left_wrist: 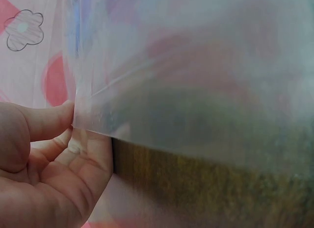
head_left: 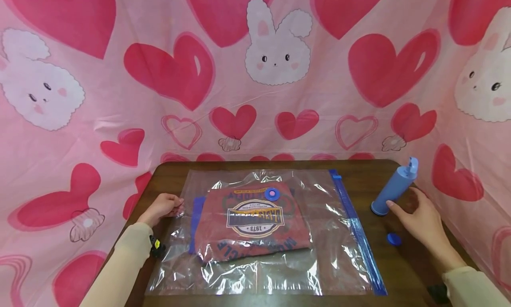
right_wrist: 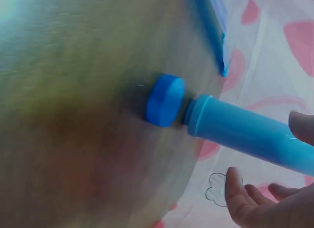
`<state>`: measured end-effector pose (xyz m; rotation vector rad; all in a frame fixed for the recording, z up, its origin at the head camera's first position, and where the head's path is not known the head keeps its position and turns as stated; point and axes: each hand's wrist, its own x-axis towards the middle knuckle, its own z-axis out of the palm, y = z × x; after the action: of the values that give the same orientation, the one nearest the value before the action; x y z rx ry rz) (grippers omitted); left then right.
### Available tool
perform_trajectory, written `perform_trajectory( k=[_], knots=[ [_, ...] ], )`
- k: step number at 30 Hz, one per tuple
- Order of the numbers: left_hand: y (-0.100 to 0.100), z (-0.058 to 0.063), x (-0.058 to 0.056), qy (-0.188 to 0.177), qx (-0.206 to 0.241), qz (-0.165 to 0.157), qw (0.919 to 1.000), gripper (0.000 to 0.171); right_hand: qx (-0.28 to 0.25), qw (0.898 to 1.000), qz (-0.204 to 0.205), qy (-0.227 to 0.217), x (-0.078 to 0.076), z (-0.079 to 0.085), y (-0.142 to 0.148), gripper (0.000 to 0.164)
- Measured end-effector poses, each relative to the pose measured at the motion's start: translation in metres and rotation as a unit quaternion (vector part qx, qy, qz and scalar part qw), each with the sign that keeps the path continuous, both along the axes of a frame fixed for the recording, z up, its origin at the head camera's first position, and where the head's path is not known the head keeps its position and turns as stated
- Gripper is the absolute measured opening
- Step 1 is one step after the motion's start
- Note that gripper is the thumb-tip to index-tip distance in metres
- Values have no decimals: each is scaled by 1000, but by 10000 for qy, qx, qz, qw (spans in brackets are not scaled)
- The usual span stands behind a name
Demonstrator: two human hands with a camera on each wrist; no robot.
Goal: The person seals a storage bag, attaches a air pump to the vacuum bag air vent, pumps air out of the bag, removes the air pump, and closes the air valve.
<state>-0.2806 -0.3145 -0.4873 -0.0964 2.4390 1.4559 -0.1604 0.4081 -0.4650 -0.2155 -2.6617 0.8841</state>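
A transparent vacuum storage bag lies flat, with a folded red printed garment inside. A round blue valve sits on its upper face, and a blue zip strip runs down its right side. My left hand pinches the bag's left edge between thumb and fingers, lifting it a little in the left wrist view. At the right, a blue hand pump stands on the table, slightly tilted in view. My right hand surrounds it loosely, thumb and fingers spread. A blue round cap lies near the pump's base.
The dark wooden table has rounded far corners. Pink cloth printed with hearts and rabbits hangs behind it and on both sides.
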Motion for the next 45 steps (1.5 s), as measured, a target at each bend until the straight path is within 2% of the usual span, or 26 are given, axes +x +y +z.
perform_trajectory(
  k=[5,16,24,36,45],
  knots=[
    [0,-3,1,-42,35,40,10000,24,-55,9992,55,397,-10,8,-3,81],
    [0,1,0,-32,-34,61,10000,24,22,9982,-94,592,-19,12,-11,62],
    [1,1,0,-35,-73,59,10000,24,-38,9982,-197,568,-18,11,-11,61],
    [1,2,0,-40,-68,-9,10000,24,-8,9981,-143,603,-18,13,-11,60],
    [0,-1,1,9,61,1,10000,23,10,9966,-4,830,-26,29,-17,58]
  ],
)
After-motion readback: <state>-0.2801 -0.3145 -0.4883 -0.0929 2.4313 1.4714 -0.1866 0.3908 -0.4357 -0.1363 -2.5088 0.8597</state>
